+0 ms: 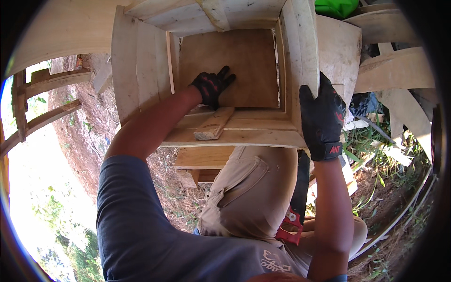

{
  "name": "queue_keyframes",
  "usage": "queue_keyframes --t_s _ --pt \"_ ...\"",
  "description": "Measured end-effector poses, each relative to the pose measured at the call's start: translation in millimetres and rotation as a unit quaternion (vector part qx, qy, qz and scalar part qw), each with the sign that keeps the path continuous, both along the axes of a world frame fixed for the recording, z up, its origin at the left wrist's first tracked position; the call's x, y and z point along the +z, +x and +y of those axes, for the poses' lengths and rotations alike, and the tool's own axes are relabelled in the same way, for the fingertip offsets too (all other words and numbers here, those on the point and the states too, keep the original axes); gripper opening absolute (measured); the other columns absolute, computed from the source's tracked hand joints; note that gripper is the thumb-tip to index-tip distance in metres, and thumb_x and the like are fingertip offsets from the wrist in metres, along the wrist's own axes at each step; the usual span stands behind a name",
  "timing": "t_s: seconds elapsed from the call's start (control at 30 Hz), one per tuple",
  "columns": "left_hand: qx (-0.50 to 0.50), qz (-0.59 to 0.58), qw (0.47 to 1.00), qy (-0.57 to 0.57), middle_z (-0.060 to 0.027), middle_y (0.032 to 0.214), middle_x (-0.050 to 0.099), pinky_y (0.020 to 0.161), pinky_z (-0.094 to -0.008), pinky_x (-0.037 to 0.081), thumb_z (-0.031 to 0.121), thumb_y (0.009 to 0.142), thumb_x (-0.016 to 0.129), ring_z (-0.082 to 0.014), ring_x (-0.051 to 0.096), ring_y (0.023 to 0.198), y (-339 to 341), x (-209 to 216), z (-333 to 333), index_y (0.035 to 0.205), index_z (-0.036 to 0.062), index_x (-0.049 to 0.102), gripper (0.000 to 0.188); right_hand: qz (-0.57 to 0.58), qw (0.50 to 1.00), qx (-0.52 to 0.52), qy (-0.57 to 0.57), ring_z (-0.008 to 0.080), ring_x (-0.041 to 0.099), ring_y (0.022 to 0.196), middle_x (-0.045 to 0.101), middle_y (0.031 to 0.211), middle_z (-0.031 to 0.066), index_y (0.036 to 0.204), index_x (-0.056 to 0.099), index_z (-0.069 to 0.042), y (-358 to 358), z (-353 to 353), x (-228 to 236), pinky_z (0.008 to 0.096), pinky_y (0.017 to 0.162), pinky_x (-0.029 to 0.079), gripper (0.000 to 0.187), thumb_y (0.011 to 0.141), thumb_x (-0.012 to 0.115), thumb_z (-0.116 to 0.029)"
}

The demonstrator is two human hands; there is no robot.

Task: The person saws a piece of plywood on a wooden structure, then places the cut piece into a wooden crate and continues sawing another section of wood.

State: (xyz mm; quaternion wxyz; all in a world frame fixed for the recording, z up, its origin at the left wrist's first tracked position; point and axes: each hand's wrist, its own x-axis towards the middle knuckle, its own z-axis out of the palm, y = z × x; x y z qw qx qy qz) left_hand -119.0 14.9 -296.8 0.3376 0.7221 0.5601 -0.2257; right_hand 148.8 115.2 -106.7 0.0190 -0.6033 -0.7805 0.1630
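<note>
A wooden box (155,70) of pale boards faces me with its open side. Its inner panel (253,61) is a browner sheet, with thin gaps of light at its edges. Inside, my left hand (213,88), in a black glove with red marks, has two fingers stretched out and lies at or against that panel. My gloved right hand (323,120) clasps the box's right wall near its lower corner, thumb toward the inner side and fingers on the outer face. A short loose wood strip (214,124) rests on the lower wall, just below my left hand.
A handsaw with a red handle (290,228) stands beside my leg, under the box. Wooden beams (204,157) lie beneath the box. Plywood offcuts (394,70) are piled at the right, near a green item (336,7). A slatted wood frame (44,98) stands left.
</note>
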Motion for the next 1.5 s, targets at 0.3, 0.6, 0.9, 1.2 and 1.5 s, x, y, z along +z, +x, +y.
queue_keyframes --t_s 0.3,0.6,0.9,1.2,1.5 --pt "-0.040 -0.039 0.998 0.042 -0.0224 0.181 0.017 0.109 -0.0459 0.056 0.034 0.078 0.090 -0.0369 0.068 0.129 -1.0 2.5 2.6 0.174 0.0234 0.028 0.116 0.003 1.000 0.002 -0.003 0.0420 0.076 0.103 0.079 0.110 0.0226 0.142 0.066 -0.007 0.6 0.6 -2.7 0.0526 0.093 0.059 0.047 0.100 0.064 -0.027" --pt "-0.239 -0.081 0.963 0.100 -0.0088 0.184 0.017 0.108 -0.0419 0.056 0.015 0.096 0.063 -0.0281 0.065 0.128 8.9 -10.1 -9.8 0.173 0.0365 0.029 0.088 0.028 0.999 0.010 0.020 0.0410 0.077 0.100 0.079 0.108 0.0213 0.140 0.068 -0.008 2.3 -0.5 -6.6 0.0518 0.092 0.059 0.045 0.099 0.064 -0.026" --pt "-0.239 -0.096 0.962 0.092 -0.0052 0.185 0.015 0.109 -0.0406 0.056 0.014 0.098 0.060 -0.0270 0.062 0.131 7.8 -24.8 -7.2 0.173 0.0400 0.026 0.087 0.046 0.999 0.003 0.006 0.0408 0.076 0.103 0.078 0.110 0.0214 0.139 0.068 -0.008 5.2 -0.2 -7.5 0.0521 0.092 0.058 0.044 0.099 0.065 -0.025" --pt "-0.205 -0.054 0.975 0.065 -0.0042 0.185 0.014 0.106 -0.0412 0.056 0.017 0.095 0.066 -0.0258 0.061 0.133 18.8 -11.2 -11.8 0.173 0.0410 0.026 0.091 0.072 0.997 -0.019 -0.018 0.0396 0.076 0.104 0.078 0.108 0.0214 0.137 0.068 -0.006 3.6 0.7 -7.2 0.0517 0.092 0.058 0.043 0.098 0.067 -0.024" --pt "-0.178 -0.035 0.983 0.036 -0.0043 0.185 0.013 0.108 -0.0420 0.055 0.018 0.106 0.049 -0.0258 0.062 0.130 24.5 -9.0 -14.5 0.171 0.0456 0.028 0.074 0.063 0.998 -0.018 -0.007 0.0413 0.076 0.104 0.079 0.110 0.0215 0.137 0.068 -0.004 4.7 1.5 -12.2 0.0510 0.093 0.059 0.045 0.098 0.068 -0.025"
